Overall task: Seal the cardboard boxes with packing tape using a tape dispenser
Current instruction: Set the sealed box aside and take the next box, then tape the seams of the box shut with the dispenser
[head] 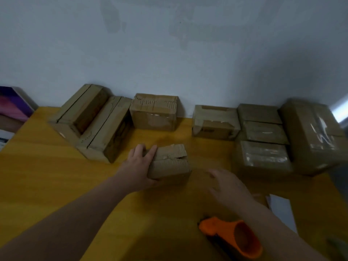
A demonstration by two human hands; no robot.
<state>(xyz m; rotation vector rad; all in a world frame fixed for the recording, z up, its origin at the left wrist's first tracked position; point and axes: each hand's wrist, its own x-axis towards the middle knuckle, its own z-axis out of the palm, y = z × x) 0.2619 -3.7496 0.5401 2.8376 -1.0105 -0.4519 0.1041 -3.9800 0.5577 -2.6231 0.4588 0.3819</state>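
Cardboard box (170, 162) on mid worktop (56, 176), flaps untaped, gripped by left hand (140, 166). Right hand (226, 185) hovers open. Tape dispenser (235, 236) lies near, unheld. Right boxes (263, 157) look taped, left boxes (90, 121) seemingly unsealed.

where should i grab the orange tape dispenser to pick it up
Probably around the wide round end of the orange tape dispenser, coming from above with the right hand, which hovers nearest; its narrow nose points left.

Perhaps nine cardboard boxes (154, 117) and one orange tape dispenser (243, 236).
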